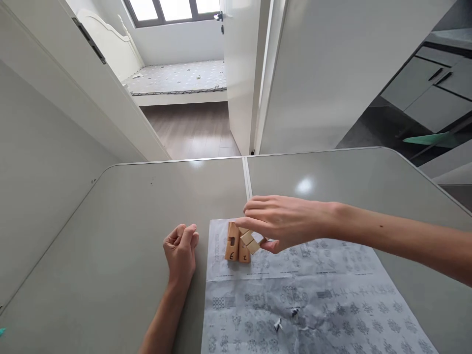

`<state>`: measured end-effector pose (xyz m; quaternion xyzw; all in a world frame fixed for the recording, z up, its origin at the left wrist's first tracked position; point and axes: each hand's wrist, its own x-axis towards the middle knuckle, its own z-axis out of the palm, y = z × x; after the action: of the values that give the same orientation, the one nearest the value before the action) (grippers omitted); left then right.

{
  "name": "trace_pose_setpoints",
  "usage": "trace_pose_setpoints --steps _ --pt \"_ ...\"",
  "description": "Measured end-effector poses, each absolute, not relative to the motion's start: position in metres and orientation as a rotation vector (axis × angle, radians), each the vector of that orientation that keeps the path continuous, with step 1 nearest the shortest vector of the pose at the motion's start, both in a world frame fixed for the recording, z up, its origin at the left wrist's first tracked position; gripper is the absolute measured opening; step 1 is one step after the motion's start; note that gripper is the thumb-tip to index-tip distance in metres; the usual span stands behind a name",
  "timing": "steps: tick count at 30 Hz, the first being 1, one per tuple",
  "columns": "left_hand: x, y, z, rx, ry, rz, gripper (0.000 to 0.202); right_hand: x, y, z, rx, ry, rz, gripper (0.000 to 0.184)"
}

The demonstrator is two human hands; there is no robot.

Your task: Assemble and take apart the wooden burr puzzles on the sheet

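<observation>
My right hand (276,221) reaches in from the right over a printed sheet. Its thumb and fingers are closed on a pale wooden puzzle piece (250,242) made of joined cubes, partly hidden by the hand. Just left of it, two darker wooden puzzle pieces lie side by side on the sheet: one marked 3 (231,242), with a notch in it, and one marked 2 (244,253). The pale piece overlaps the piece marked 2; whether they touch I cannot tell. My left hand (180,250) rests on the table as a fist, left of the sheet, with nothing visible in it.
The creased paper sheet (258,295) carries rows of assembly diagrams and has small tears near the front. It lies on a grey table (147,206) with a seam down its middle. Beyond the far edge are an open door (243,64) and a bed (177,78).
</observation>
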<state>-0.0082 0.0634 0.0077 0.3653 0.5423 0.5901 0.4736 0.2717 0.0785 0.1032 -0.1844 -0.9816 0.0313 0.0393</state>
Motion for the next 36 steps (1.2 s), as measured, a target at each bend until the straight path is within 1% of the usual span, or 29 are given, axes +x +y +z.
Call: trace_pose_setpoints --steps 3,5,8,10,11,13,15,17,22,28,30,33,36 --pt "0.004 0.052 0.013 1.101 1.402 1.386 0.062 0.297 0.061 0.098 -0.664 -2.998 0.128 0.053" --pt "0.014 0.045 0.019 1.616 1.464 1.268 0.053 0.312 0.052 0.092 -0.722 -2.992 0.149 0.047" --pt "0.032 0.036 0.026 2.155 1.23 1.092 0.031 0.329 0.042 0.082 -0.795 -2.974 0.184 0.039" --pt "0.043 0.032 0.028 2.312 1.23 0.959 0.012 0.336 0.038 0.075 -0.827 -2.964 0.208 0.039" --pt "0.048 0.03 0.027 2.359 1.242 0.896 0.014 0.338 0.037 0.071 -0.842 -2.956 0.219 0.04" --pt "0.056 0.028 0.023 2.424 1.283 0.796 0.033 0.339 0.036 0.064 -0.858 -2.939 0.239 0.041" --pt "0.06 0.028 0.016 2.473 1.318 0.717 0.048 0.336 0.036 0.059 -0.857 -2.929 0.25 0.041" --pt "0.06 0.028 0.01 2.503 1.352 0.672 0.053 0.331 0.036 0.054 -0.849 -2.919 0.26 0.041" --pt "0.048 0.035 0.001 2.505 1.419 0.638 0.052 0.318 0.037 0.044 -0.814 -2.879 0.312 0.036" --pt "0.036 0.042 -0.003 2.522 1.459 0.692 0.051 0.31 0.038 0.037 -0.803 -2.905 0.324 0.033" --pt "0.039 0.041 -0.001 2.573 1.446 0.73 0.047 0.309 0.037 0.036 -0.813 -2.91 0.313 0.032" --pt "0.048 0.035 0.005 2.642 1.346 0.834 0.036 0.309 0.035 0.035 -0.839 -2.89 0.316 0.038" --pt "0.058 0.028 0.013 2.657 1.191 0.946 0.029 0.314 0.034 0.036 -0.866 -2.844 0.345 0.054"
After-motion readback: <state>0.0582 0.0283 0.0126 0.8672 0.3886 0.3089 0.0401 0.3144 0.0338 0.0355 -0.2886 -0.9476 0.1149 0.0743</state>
